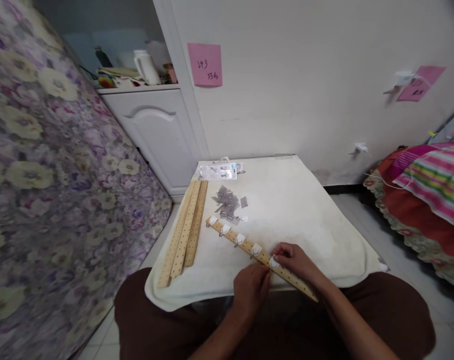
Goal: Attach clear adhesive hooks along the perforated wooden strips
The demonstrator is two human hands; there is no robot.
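Note:
A long wooden strip (294, 281) with rows of small holes lies slantwise near the table's front edge. Several small white cards, each with a metal piece, sit along it, among them a white card (240, 239) near its middle. My right hand (296, 259) pinches the white card (274, 262) closest to me from above. My left hand (250, 287) is closed at the strip's near edge, its fingertips against the wood just below that card. Whether those fingers also hold something small is hidden.
Several more perforated wooden strips (189, 225) lie at the table's left. Behind the worked strip is a pile of small clear packets (227, 202). A flat clear package (216, 172) lies at the far left corner of the cloth-covered table (287, 200). A floral curtain (62, 175) hangs left.

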